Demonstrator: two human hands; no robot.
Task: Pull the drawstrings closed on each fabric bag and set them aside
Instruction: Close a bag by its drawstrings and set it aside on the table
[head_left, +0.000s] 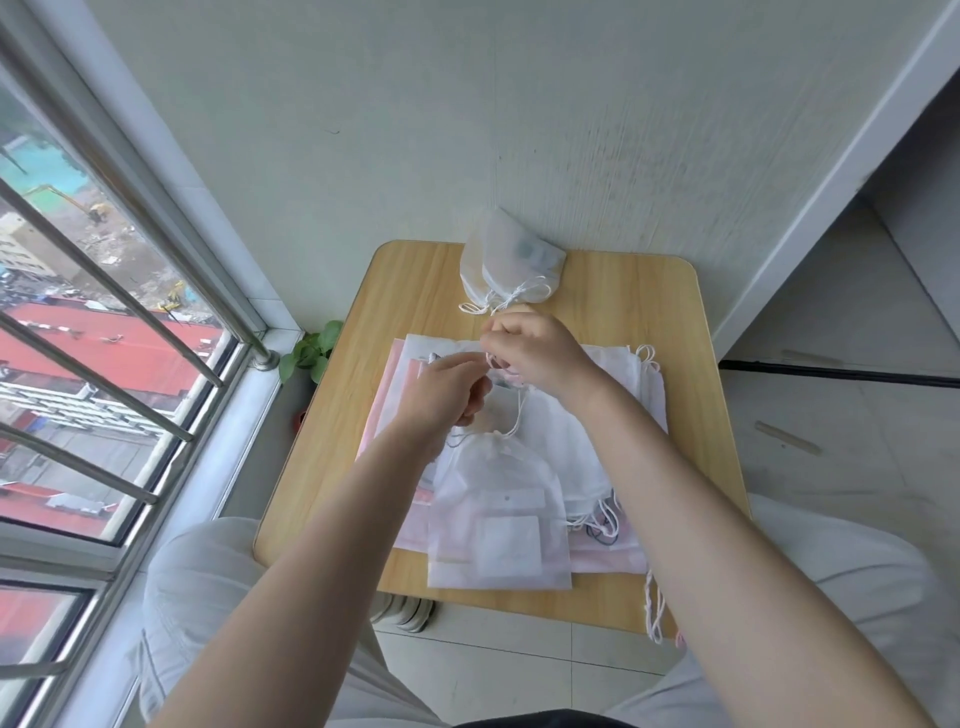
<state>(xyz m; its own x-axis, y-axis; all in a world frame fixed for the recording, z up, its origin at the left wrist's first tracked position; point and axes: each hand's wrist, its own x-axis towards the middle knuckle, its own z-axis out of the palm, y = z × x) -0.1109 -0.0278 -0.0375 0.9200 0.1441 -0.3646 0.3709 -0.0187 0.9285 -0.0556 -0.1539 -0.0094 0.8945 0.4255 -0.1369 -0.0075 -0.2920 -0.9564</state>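
Note:
A sheer white fabric bag (496, 514) lies in front of me on a pile of flat bags, its mouth gathered shut near the hands. Its thin white drawstring (516, 415) runs up from the mouth. My left hand (441, 389) and my right hand (535, 353) are close together above the bag, both pinching the drawstring. Closed bags (506, 265) with tied strings sit at the table's far edge against the wall.
The small wooden table (691, 364) stands against a white wall. A pile of white and pink flat bags (613, 395) covers its middle, with cords hanging off the front right edge. A barred window is at the left, a green plant (311, 351) beside the table.

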